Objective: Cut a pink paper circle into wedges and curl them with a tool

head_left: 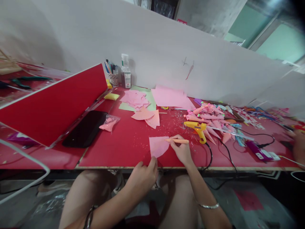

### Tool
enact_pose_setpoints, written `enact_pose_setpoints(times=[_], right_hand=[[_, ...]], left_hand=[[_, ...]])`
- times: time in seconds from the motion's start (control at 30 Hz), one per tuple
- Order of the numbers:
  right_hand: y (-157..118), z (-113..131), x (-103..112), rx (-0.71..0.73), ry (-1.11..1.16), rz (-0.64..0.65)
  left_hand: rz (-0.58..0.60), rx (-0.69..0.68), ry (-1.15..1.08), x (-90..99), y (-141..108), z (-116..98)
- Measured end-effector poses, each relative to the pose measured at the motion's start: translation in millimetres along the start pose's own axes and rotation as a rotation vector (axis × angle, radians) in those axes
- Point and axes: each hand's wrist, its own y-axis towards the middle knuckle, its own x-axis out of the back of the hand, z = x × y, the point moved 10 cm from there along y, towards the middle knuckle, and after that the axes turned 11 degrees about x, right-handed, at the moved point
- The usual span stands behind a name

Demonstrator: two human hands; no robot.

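A pink fan-shaped sheet of paper (157, 147) lies on the red tabletop near its front edge. My left hand (145, 174) is closed at the paper's lower corner, thumb and fingers pinching it. In my right hand (182, 152) is an orange pen (179, 141), its tip touching the upper right part of the paper. Just behind, more cut fan-shaped pieces of paper (152, 119) overlap in orange-pink. To the right of my right hand lies a yellow glue gun (197, 128).
A pile of pink paper cones (215, 117) sits behind the glue gun, with cables nearby. Pink sheets (171, 97) rest against the back wall. On the left are a black phone (83, 130), an upright red board (59, 105), a pen cup (112, 79) and a bottle (126, 73). Another person's hand (299, 140) is at far right.
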Motion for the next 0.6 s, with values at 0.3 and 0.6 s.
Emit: enact_pose_setpoints(times=[0.3,0.6], right_hand=[[-1.2,10.1,-19.1,-0.003,0.193,-0.044],[-1.8,31.7,-57.0,0.030,0.189,0.153]], left_hand=[[0.007,-0.011,-0.008,-3.2,0.0,-1.8],[0.023,-0.007,-0.039,-7.5,0.0,-2.0]])
